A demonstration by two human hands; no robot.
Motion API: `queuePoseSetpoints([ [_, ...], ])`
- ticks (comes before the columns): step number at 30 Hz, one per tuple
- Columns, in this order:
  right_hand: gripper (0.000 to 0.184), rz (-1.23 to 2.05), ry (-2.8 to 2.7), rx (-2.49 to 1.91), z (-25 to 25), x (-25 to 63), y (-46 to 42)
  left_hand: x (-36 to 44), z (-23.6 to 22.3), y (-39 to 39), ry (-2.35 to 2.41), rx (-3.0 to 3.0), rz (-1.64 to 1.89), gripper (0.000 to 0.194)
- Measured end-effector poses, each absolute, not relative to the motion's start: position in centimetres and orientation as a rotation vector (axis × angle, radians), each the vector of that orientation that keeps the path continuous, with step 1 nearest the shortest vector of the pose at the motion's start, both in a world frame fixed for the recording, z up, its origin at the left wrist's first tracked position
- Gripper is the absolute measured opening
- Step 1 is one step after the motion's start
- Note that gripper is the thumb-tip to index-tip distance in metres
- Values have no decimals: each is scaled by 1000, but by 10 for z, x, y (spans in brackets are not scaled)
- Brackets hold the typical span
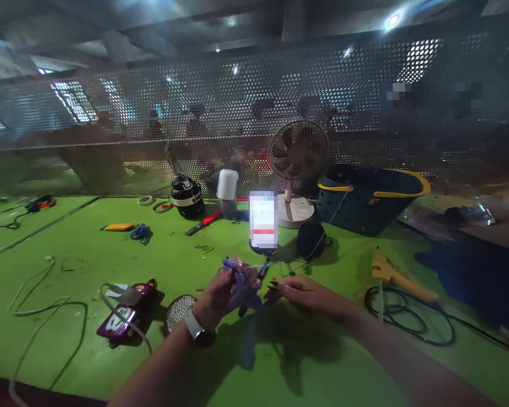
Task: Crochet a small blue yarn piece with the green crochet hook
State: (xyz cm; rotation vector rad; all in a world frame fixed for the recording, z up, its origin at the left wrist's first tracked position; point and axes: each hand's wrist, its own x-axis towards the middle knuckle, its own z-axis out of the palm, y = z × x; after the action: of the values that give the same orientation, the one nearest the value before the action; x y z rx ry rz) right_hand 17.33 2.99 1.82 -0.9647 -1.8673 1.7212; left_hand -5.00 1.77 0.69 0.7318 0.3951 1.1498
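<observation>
My left hand [220, 294], with a watch on its wrist, is closed around a soft purple piece [240, 285] that looks knitted or crocheted. Part of the piece hangs below the fingers. A thin pale yarn strand [297, 260] runs from the left hand off to the right, past a dark round ball [310, 239]. Just to the right of the purple piece, my right hand [294, 291] has its fingers drawn together. Something small and dark shows at its fingertips, too small to name. A lit phone [263, 220] stands upright beyond both hands.
Behind the phone stand a desk fan [299, 152] and a dark basket [365, 198] with yellow handles. A yellow glue gun [396, 274] with its cord lies right. Left are a purple power bank [129, 314], cables, a yellow cutter [117, 226] and a black jar [187, 198].
</observation>
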Motion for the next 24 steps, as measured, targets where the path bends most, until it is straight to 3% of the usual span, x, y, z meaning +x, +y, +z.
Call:
queuePoseSetpoints([
  [4, 38, 1693, -1698, -1022, 17, 176, 32, -52, 17, 18, 168, 602, 1241, 24],
  [7, 41, 1545, -1473, -1011, 16, 173, 33, -45, 21, 14, 145, 624, 1173, 26],
  [11, 58, 1693, -1607, -840, 15, 159, 28, -36, 11, 5, 214, 627, 1053, 31],
  [13, 49, 1745, -1709, -827, 18, 154, 25, -37, 5, 4, 247, 612, 1016, 34],
  [15, 39, 1747, -1755, -923, 24, 157, 26, -43, 3, 6, 240, 607, 1020, 36],
  [24, 49, 1502, -1645, -1239, 50, 231, 67, -60, 19, 20, 213, 580, 1221, 29],
])
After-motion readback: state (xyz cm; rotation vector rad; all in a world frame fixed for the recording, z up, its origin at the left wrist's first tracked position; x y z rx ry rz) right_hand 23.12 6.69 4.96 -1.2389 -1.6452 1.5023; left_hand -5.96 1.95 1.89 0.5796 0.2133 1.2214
